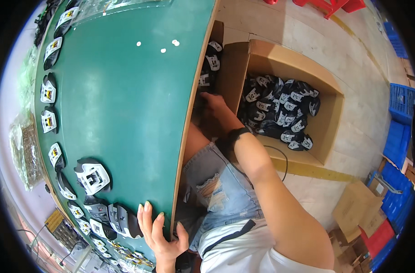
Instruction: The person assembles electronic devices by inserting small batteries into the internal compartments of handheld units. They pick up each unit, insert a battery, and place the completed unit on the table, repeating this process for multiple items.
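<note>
Head view, left hand (pixel 163 241): fingers loosely spread at the edge of the green table (pixel 125 113), grasping nothing visible.
Dark shell (pixel 124 221): just left of those fingertips, apart.
Right hand (pixel 212 103): down beside the table edge, fingers mostly hidden; opening and hold cannot be told.
Black-and-white shells (pixel 213 63): just beyond the right hand, the nearer one; long axes unclear.
Carton (pixel 328 123): right of that hand, holding heaped shells (pixel 289 105).
Writing: none legible.

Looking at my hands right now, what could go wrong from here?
Your left hand is right beside a dark shell, so it might nudge it. Your right hand, partly hidden beside the table edge, could scrape there. Heaped black-and-white parts in the cardboard box might scratch each other.
</note>
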`<state>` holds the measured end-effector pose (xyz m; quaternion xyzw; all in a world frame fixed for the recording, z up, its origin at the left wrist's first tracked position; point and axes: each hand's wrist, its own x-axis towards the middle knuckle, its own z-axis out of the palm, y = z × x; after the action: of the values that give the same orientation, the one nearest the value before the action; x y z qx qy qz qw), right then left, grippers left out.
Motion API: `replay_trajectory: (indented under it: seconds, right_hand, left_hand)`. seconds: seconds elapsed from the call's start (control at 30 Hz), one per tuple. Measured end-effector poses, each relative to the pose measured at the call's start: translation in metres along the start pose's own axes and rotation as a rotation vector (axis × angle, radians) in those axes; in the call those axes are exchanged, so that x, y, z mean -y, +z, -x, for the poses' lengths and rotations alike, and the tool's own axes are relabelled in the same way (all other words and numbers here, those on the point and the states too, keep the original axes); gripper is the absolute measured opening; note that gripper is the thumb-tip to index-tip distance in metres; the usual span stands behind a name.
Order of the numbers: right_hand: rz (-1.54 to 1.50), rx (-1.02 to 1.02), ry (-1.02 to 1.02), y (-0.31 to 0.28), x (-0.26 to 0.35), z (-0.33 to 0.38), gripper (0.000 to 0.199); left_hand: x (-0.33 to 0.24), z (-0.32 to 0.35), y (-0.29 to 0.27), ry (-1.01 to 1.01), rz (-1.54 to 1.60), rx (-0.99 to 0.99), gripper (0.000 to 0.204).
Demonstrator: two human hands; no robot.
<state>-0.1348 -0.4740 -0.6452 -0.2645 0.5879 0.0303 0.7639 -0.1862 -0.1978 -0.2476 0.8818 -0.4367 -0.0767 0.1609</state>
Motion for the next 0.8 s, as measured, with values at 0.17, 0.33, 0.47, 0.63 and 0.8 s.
replay_trajectory:
  seconds: [0.17,0.33,0.47,0.63,0.8]
  right_hand:
    - [-0.429,0.145,-0.021,-0.005,0.022,-0.028,0.050]
    - [-0.573,-0.073,-0.082,0.045,0.017,-0.055,0.057]
    - [-0.684,0.132,0.060,0.011,0.029,-0.131,0.051]
    - [-0.655,0.155,0.054,0.022,0.049,-0.104,0.054]
    - [-0.519,0.003,0.056,0.023,0.066,-0.095,0.056]
  left_hand:
    - [0.000,-0.004,-0.002,0.040,-0.004,0.001,0.058]
    - [0.000,0.003,0.000,0.010,-0.015,-0.012,0.055]
    - [0.002,-0.005,-0.001,0.058,-0.021,0.007,0.054]
    - [0.004,0.009,0.001,0.001,-0.014,-0.012,0.055]
    - [0.003,0.006,-0.001,0.011,-0.012,-0.008,0.055]
